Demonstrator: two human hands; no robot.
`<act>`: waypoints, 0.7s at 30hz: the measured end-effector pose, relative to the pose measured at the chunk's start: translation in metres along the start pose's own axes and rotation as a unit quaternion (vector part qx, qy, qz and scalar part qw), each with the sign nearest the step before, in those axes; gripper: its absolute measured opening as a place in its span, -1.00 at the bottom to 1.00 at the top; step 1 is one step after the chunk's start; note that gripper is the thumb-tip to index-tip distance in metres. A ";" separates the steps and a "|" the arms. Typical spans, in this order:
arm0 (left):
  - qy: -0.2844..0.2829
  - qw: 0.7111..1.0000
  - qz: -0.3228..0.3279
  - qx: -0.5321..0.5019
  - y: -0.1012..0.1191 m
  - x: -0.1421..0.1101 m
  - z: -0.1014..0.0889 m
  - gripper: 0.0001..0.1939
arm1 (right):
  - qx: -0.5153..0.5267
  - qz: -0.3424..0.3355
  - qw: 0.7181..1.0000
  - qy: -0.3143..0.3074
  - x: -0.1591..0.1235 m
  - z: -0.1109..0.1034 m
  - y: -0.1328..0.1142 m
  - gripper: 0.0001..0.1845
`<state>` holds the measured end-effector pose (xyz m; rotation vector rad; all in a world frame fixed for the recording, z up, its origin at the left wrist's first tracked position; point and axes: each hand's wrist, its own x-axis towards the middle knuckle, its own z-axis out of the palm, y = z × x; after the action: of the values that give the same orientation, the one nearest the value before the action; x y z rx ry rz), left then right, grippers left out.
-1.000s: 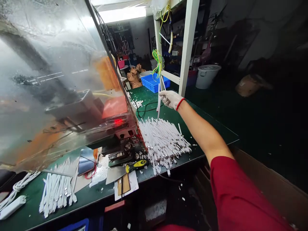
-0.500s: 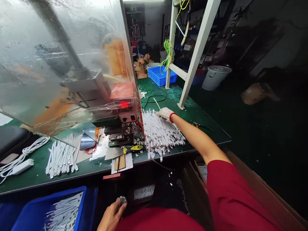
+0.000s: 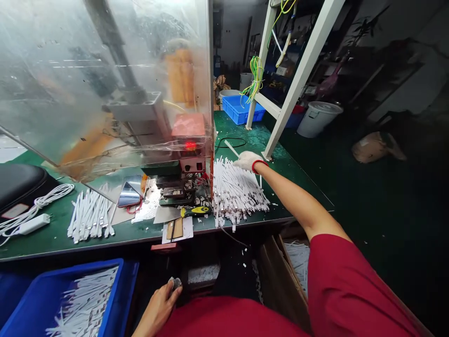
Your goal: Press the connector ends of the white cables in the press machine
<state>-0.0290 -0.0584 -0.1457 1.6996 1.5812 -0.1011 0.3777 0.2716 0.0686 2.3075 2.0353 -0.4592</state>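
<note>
Gloved right hand [image 3: 246, 162] at the far edge of the white cable heap [image 3: 235, 196].
Head view: fingers clasp one white cable [image 3: 231, 149] over the green bench [image 3: 126, 229]; the left hand [image 3: 159, 302], nearly closed, has a grey object [image 3: 176, 282] at its fingertips, hold unclear.

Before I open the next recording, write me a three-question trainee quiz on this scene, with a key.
1. Which of the person's hands wears the white glove?
2. True or false: the yellow-and-black handle lies between the left cable pile and the right cable pile.
3. The glove is nearest to: A) the left cable pile; B) the right cable pile; C) the blue tray.

Key: 1. The right hand. 2. True. 3. B.
</note>
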 end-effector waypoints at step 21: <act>-0.012 0.994 0.038 -0.106 0.015 -0.020 -0.023 -0.60 | 0.256 0.060 0.962 -0.071 -0.062 0.037 -0.002 -0.79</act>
<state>-0.0300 -0.0596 -0.1120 1.5843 1.4538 0.0813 0.3621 0.2043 0.0485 2.5427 1.8591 -1.2291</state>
